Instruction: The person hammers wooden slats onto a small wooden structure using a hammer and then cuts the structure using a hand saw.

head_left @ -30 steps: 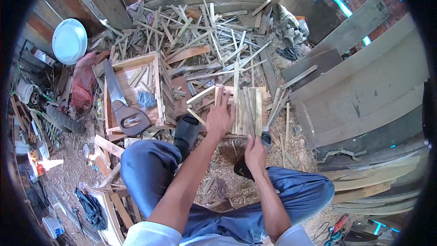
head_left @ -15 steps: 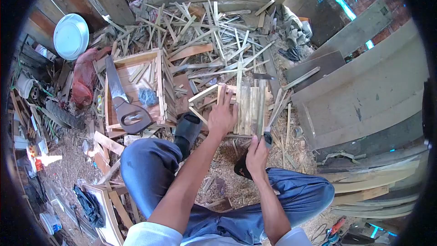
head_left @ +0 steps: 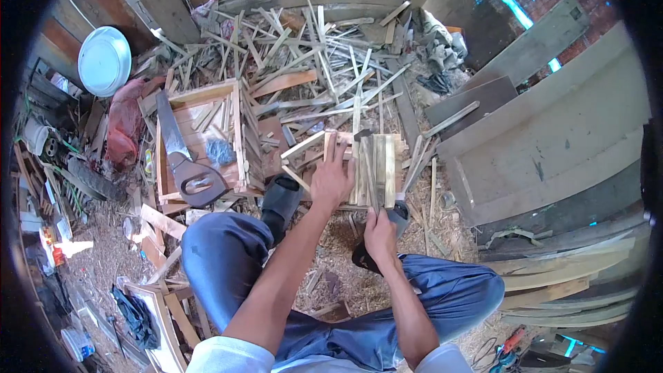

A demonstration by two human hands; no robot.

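Observation:
My right hand (head_left: 381,238) grips the lower end of the handle of a hammer (head_left: 370,169). The hammer's dark head lies over the far end of a small crate of pale wooden slats (head_left: 389,173), close to my left fingers. With its fingers stretched forward, my left hand (head_left: 332,178) rests on the crate's left part. Whether a nail is under those fingers cannot be made out. Thin wooden strips (head_left: 302,144) stick out at an angle on the crate's left side.
A handsaw (head_left: 181,148) lies across an open wooden box (head_left: 238,124) holding offcuts and a blue bundle. Loose sticks (head_left: 297,62) pile up against the back wall. Large boards (head_left: 545,131) lean at the right. My sandalled feet flank the sawdust-covered ground.
The hammer's head has swung left and down, from beyond the crate's right side to near my left fingers. My right hand has shifted slightly left; my left hand keeps its place on the crate.

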